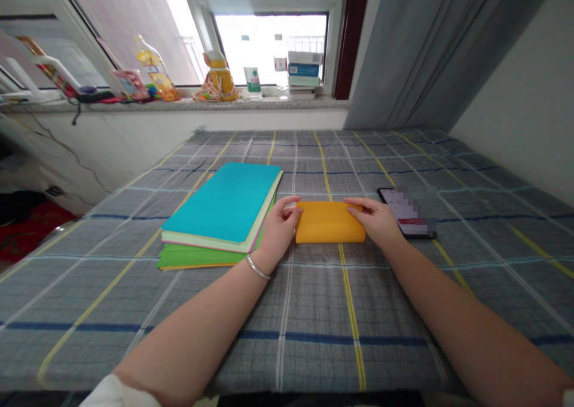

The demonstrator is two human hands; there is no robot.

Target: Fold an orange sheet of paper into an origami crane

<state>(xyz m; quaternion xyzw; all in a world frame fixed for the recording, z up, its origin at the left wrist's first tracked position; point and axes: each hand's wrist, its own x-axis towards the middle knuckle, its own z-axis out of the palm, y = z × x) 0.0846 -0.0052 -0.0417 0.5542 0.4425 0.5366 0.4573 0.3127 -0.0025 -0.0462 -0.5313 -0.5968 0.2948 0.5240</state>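
**Orange paper (329,222) gripped at both ends**

On the checked cloth (287,347), our left hand (280,230) and right hand (374,220) grasp the flat sheet's ends. A stack of coloured paper (222,207) lies just left, a phone (406,213) just right.

A plaid bedsheet (314,299), seemingly, holds stacked coloured paper (222,204), orange paper (329,223) and a phone (397,207).

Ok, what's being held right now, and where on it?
A folded orange paper, held at its two short ends: the left hand at one end, the right hand at the other.
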